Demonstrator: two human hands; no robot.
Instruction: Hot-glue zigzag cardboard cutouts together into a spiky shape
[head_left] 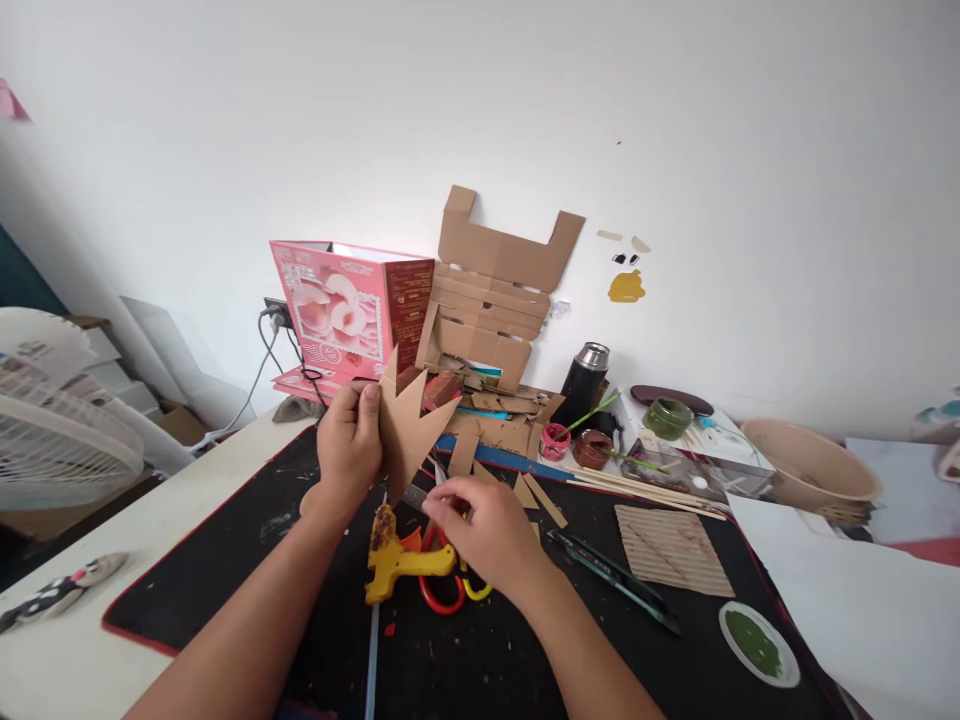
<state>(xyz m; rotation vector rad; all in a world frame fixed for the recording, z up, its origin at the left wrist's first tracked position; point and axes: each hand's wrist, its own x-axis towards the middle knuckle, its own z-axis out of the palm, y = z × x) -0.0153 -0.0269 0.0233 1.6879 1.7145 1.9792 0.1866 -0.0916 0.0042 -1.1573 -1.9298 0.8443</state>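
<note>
My left hand [351, 440] is closed around the edge of a brown cardboard piece [411, 425] cut into pointed spikes, held up above the black mat. Just right of its lower end, my right hand [484, 525] has its fingers curled with thumb and index close together. Whatever lies between those fingertips is too small to make out. Below both hands rests a yellow glue gun [390, 565], a pale glue stick [373, 650] running from its back. Red scissors handles [442, 595] and a yellow handle [477, 590] lie beside it, partly hidden by my right hand.
Cardboard scraps [502, 430] pile up behind, near a pink box [337, 310]. A black flask [585, 380], paint jars [555, 442], wooden sticks [645, 488], a green cutter [615, 580] and corrugated cardboard [671, 550] are rightward. A fan [60, 430] stands left.
</note>
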